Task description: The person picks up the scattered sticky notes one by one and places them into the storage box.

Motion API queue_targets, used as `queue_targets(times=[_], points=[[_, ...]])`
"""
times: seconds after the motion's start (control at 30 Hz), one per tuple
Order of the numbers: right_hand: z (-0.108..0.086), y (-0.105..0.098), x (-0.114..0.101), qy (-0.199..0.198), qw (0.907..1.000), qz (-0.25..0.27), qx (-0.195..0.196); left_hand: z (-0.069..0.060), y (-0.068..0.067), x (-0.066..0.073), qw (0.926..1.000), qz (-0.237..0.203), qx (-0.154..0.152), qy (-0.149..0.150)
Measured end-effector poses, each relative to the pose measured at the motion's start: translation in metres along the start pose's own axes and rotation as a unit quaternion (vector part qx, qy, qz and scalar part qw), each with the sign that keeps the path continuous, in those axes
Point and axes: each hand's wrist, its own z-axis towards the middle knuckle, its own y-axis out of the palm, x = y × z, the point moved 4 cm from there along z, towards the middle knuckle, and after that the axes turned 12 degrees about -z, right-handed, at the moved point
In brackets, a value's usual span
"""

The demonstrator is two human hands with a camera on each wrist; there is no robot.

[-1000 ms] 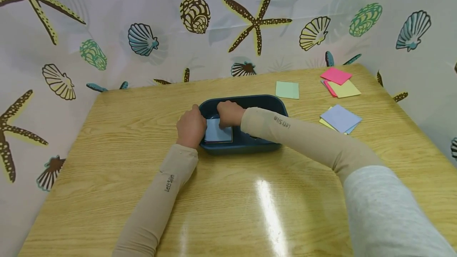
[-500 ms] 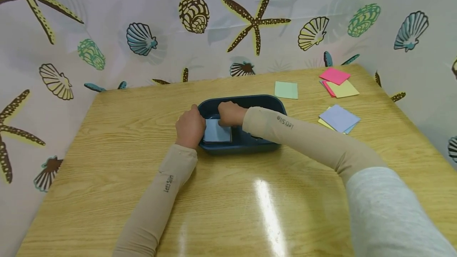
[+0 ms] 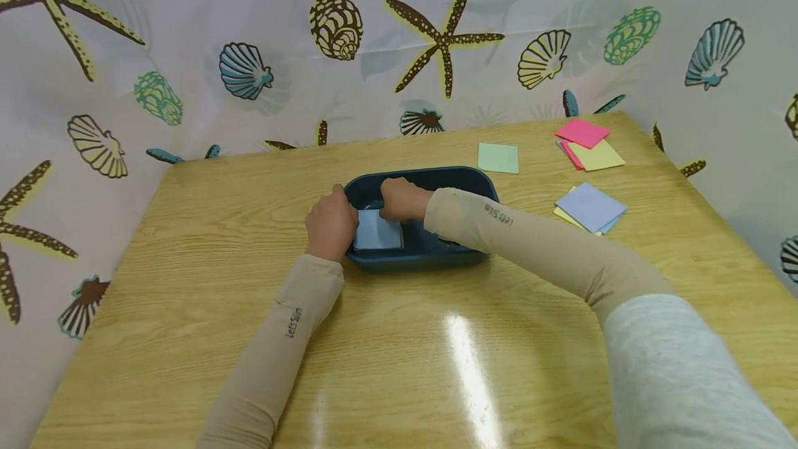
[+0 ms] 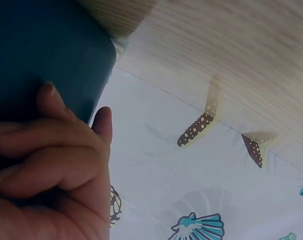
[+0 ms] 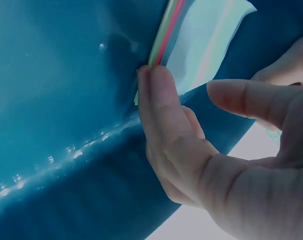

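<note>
In the head view, the left hand (image 3: 332, 225) grips the near end of the bin (image 3: 424, 261), while the right hand (image 3: 402, 199) reaches inside. The stack (image 3: 377, 233) of notes lies in the bin, between the two hands, its face pale blue. Beyond the right hand, off to its right, a green note (image 3: 497, 159), a pink pile (image 3: 582, 134) and a purple pile (image 3: 590, 207) lie on the table (image 3: 386, 352).

In the left wrist view, the left hand's fingers are curled against the bin; the stack is out of sight. That hold should be firm enough that pushing inside does not slide the bin.

In the right wrist view, the right hand is fairly open: fingers nearly straight and together, tips touching the stack's edge, thumb apart from them and not visibly pinching. Light, even pressure with flat fingertips would likely square the sheets best; hard pushing could buckle them. Under the fingertips, yellow-green, pink and bluish layers show at the edge, and a far corner curls up.
</note>
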Motion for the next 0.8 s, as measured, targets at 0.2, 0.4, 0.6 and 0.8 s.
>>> queue_targets(times=[0.2,0.4,0.6,0.8], points=[[-0.012,-0.008,0.008,-0.027,0.9992,0.017,0.025,-0.001,0.000,0.001,0.9999,-0.005,-0.009,-0.008],[-0.047,-0.028,0.016,-0.062,0.9932,0.059,0.079,-0.002,0.000,0.002,1.0000,-0.007,0.001,0.001],[-0.083,-0.052,0.054,-0.049,0.9788,0.138,0.143,-0.002,0.001,0.002,0.9998,-0.008,0.012,0.015],[-0.125,-0.066,0.124,0.037,0.9618,0.164,0.217,-0.001,0.001,0.000,0.9999,-0.007,0.006,0.006]])
